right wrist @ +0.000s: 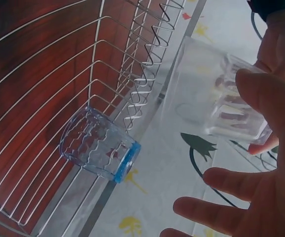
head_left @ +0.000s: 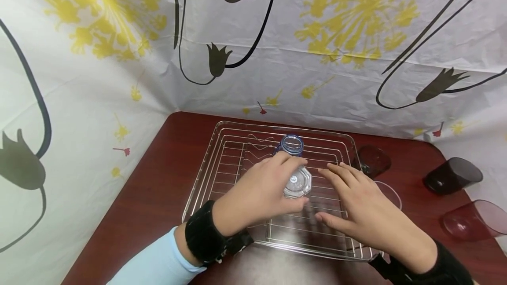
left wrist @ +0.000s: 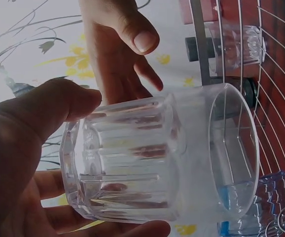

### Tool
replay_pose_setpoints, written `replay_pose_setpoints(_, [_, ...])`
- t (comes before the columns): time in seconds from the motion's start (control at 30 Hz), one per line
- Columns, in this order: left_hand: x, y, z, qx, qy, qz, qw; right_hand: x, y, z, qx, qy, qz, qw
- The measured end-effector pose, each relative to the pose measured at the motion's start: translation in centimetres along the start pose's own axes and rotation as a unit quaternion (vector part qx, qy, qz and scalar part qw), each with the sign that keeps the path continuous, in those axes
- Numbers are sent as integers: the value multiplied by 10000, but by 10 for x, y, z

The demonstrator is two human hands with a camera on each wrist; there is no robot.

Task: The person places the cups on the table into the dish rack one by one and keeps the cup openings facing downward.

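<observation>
Over the wire dish rack (head_left: 309, 251), my left hand (head_left: 263, 188) grips a clear glass (head_left: 299, 184) near its faceted base. That base points up and the wide mouth down toward the rack, as the left wrist view (left wrist: 196, 153) also shows. My right hand (head_left: 362, 203) hovers on the right, fingers spread and apart from the glass, holding nothing. A blue-tinted glass (head_left: 292, 145) stands upside down toward the rack's back; its wavy sides show in the right wrist view (right wrist: 98, 143).
Right of the rack, a dark glass (head_left: 441, 181), a pink glass (head_left: 467, 221) and another dark glass (head_left: 372, 162) lie or stand on the red-brown table (head_left: 142, 197). A clear rim shows partly behind my right hand. Patterned sheeting (head_left: 245, 96) hangs around the table.
</observation>
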State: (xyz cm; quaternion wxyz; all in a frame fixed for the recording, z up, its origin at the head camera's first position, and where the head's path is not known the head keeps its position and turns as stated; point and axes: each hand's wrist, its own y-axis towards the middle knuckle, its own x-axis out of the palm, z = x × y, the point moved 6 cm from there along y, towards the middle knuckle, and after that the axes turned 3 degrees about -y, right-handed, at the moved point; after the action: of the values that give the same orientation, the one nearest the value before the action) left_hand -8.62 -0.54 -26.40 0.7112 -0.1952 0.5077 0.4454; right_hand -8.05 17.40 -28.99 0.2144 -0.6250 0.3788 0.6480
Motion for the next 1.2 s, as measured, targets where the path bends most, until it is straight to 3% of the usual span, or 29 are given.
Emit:
replay_pose_setpoints(0.27, [8, 10, -6, -171, -3, -41, 9998, 3, -4, 4, 246, -136, -228, 9993])
replay_pose_setpoints(0.6, [15, 24, -13, -227, -13, 22, 9997, 4, -7, 6, 179, -147, -132, 9996])
replay_pose_setpoints(1.2, [25, 44, -4, -201, 200, -302, 9991, 4, -16, 10, 46, -278, -53, 9996])
